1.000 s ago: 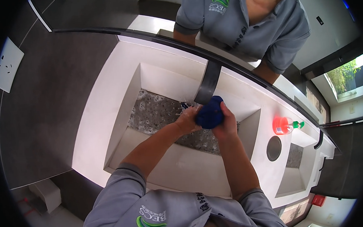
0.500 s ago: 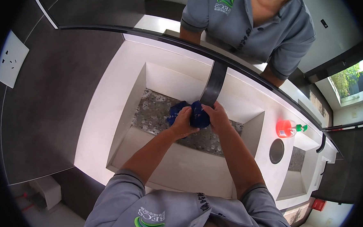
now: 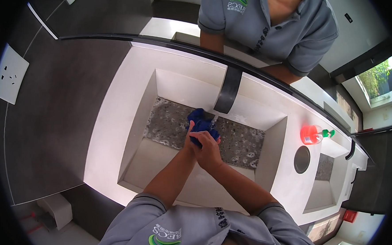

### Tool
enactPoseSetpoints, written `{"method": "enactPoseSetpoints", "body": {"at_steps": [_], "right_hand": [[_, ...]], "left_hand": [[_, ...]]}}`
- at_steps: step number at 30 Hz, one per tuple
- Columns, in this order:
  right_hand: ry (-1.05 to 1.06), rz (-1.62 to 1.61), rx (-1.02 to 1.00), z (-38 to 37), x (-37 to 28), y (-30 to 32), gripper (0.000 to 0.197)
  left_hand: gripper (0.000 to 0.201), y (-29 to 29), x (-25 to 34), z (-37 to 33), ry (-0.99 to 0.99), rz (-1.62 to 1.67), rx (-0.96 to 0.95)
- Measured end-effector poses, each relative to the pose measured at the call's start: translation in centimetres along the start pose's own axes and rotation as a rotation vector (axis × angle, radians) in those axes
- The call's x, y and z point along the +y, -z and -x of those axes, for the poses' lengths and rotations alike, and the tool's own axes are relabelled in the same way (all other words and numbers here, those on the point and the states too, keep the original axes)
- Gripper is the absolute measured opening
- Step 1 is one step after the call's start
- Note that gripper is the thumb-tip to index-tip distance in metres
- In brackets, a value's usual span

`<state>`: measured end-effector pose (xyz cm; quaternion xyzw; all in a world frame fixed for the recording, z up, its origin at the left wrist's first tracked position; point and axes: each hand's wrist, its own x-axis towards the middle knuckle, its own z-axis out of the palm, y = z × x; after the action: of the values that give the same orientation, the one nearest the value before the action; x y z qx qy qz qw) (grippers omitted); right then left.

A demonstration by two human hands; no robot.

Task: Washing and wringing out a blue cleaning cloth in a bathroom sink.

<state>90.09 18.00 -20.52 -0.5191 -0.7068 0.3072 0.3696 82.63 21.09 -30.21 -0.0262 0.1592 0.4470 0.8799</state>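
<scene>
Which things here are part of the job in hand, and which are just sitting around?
In use: blue cloth gripped by left hand and right hand; black tap; sink basin.
Lying about: red soap bottle; round counter hole; wall socket.

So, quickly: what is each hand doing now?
Left hand: closed on the blue cloth.
Right hand: closed on the same cloth, over the sink.

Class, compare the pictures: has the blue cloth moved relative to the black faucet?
Yes. The blue cloth, gripped by both hands, has shifted left, from below the black faucet to its lower left.
</scene>
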Motion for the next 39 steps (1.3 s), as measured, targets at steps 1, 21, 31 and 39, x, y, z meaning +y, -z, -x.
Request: {"method": "enactPoseSetpoints", "body": {"at_steps": [1,21,31,39], "right_hand": [[-0.003,0.0,-0.002,0.5,-0.7,0.1,0.025],[-0.258,0.283,0.096,-3.0,3.6,1.3,0.028],[-0.458,0.481,-0.031,-6.2,6.1,1.6,0.03],[-0.334,0.176,0.234,-7.3,11.4,3.1,0.024]], "left_hand": [[0.07,0.3,0.3,-0.4,0.04,0.059,-0.095],[0.063,-4.0,-0.2,0.5,-0.011,0.016,0.091],[0.047,-3.4,-2.3,0.6,-0.076,-0.067,0.054],[0.056,-3.7,1.0,2.1,0.035,-0.359,0.384]]}}
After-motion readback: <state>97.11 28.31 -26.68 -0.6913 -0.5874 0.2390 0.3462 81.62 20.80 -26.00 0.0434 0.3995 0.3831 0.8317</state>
